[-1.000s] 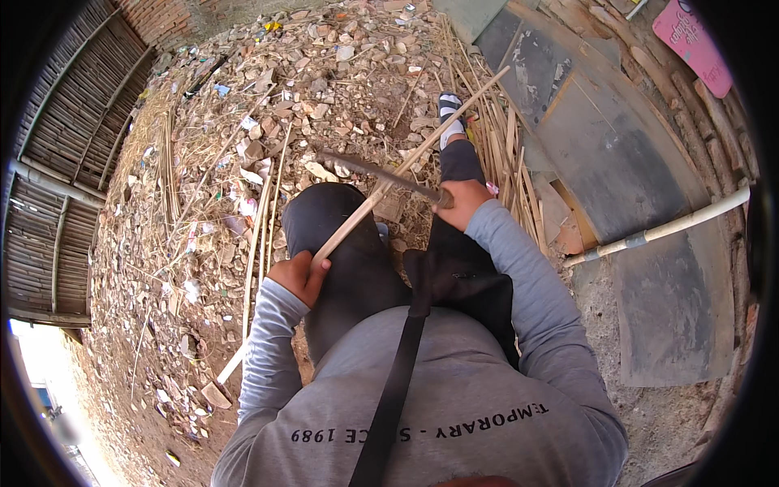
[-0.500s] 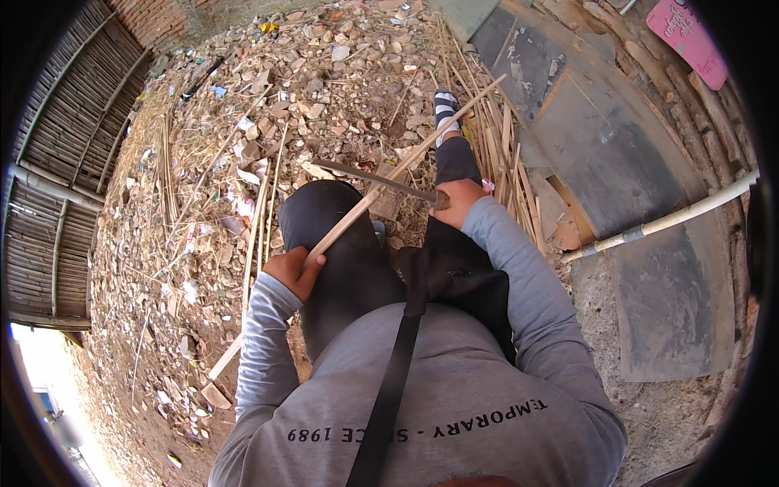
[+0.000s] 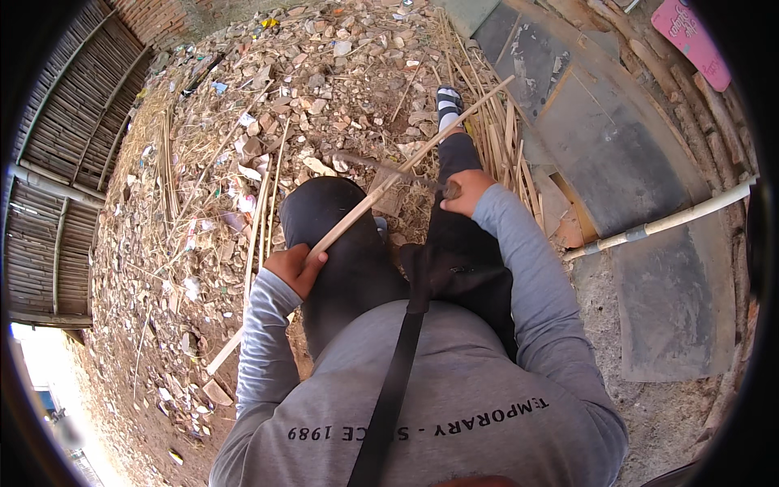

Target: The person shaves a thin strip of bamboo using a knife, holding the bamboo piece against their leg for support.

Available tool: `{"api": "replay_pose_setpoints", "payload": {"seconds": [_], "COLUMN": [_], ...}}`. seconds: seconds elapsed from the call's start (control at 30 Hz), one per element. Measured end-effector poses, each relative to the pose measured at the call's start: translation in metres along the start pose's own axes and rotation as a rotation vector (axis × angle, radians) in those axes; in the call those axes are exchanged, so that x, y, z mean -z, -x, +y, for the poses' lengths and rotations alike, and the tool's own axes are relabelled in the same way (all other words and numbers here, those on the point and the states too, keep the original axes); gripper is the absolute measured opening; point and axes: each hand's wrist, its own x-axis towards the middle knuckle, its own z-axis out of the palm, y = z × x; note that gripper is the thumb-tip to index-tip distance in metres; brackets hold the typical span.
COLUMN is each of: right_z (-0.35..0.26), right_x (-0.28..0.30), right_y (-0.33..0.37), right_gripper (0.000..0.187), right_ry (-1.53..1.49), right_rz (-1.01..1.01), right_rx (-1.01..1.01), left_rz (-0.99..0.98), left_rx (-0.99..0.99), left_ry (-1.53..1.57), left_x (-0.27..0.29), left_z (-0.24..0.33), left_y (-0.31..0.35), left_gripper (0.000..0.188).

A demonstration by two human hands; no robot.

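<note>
My left hand [image 3: 298,270] is closed round a long, pale strip of bamboo or wood [image 3: 357,210]. The strip slants across my left thigh, its far end beyond my right shin and its near end low beside my left forearm. My right hand [image 3: 470,194] grips the short handle of a long-bladed knife [image 3: 415,178]. Its dark blade points left and crosses the strip beyond my left knee; motion blurs it, and I cannot tell whether it touches the strip.
Several more pale strips [image 3: 507,150] lie beside my right foot, and a few [image 3: 264,199] left of my left knee. Rubble [image 3: 333,89] covers the ground ahead. Dark flat sheets [image 3: 600,154], a white pole [image 3: 669,223] and a pink board [image 3: 692,40] are at right; a bamboo-slat wall [image 3: 61,114] stands left.
My right hand and the knife have moved slightly right and away from me, and the blade is more blurred. My left hand keeps its hold on the strip, nearly still.
</note>
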Motion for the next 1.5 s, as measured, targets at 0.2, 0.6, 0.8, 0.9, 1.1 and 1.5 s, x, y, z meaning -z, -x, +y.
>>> {"api": "replay_pose_setpoints", "payload": {"seconds": [0.2,0.6,0.8,0.9,1.1,1.5], "right_z": [0.005,0.021,-0.017,-0.002,0.007,0.032], "right_x": [-0.01,-0.011,-0.006,0.008,-0.011,-0.013], "right_y": [-0.004,-0.009,0.003,-0.002,-0.005,-0.01], "right_gripper": [0.038,0.04,0.037,0.037,0.04,0.037], "right_ry": [0.018,0.024,-0.002,0.012,0.015,0.006], "right_rz": [0.099,0.091,-0.074,-0.1,0.078,0.138], "right_rx": [-0.107,-0.123,-0.006,-0.072,-0.091,-0.122], "left_rz": [0.053,0.047,0.027,0.025,0.048,0.006], "left_rx": [-0.018,-0.028,-0.008,-0.016,-0.023,0.008], "left_ry": [-0.034,-0.07,-0.052,-0.032,-0.066,-0.106], "left_x": [-0.001,0.0,-0.002,0.0,0.0,0.005], "left_z": [0.002,0.002,0.002,0.003,0.004,0.011], "left_y": [0.003,0.001,-0.002,-0.001,0.0,0.0], "left_gripper": [0.045,0.045,0.044,0.044,0.044,0.043]}}
